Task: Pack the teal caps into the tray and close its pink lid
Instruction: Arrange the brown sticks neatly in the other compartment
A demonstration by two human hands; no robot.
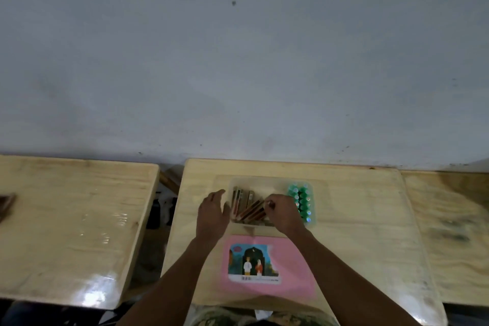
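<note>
A clear plastic tray stands at the far middle of the wooden table. Teal caps fill its right end in two rows. Flat brown and red pieces stand and lean in its left part. My right hand hovers over the tray's middle, fingers pinched at the top end of the leaning pieces, just left of the caps. My left hand is open, fingers spread, against the tray's left side. The pink lid lies flat in front of the tray, bearing a picture sticker.
The tray's table is flanked by a second wooden table to the left across a gap and a third on the right. A grey wall rises directly behind. A dark object sits at the left table's edge.
</note>
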